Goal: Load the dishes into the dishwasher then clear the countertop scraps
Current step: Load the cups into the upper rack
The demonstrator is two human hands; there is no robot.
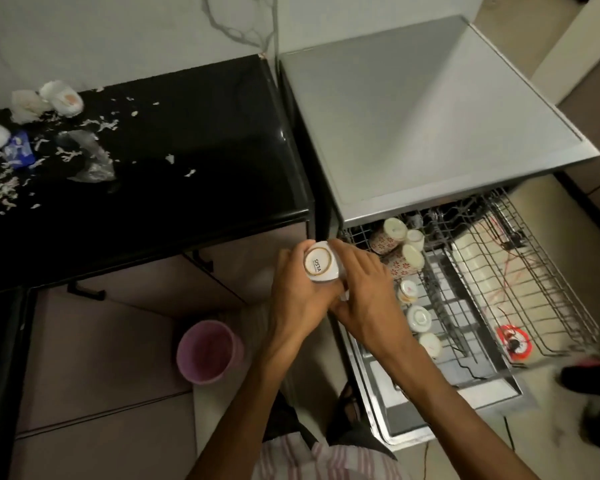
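Note:
Both hands hold a white cup upside down, its ringed base with dark lettering facing up. My left hand grips it from the left and my right hand wraps it from the right. The cup hangs just left of the pulled-out dishwasher rack, over the open door. Several cups stand inverted along the rack's left side. White scraps and crumpled wrappers litter the black countertop at the left.
A pink bin stands on the floor below the counter. White crumpled items sit at the counter's back left. The dishwasher's grey top is bare. Another person's shoes are at the right edge.

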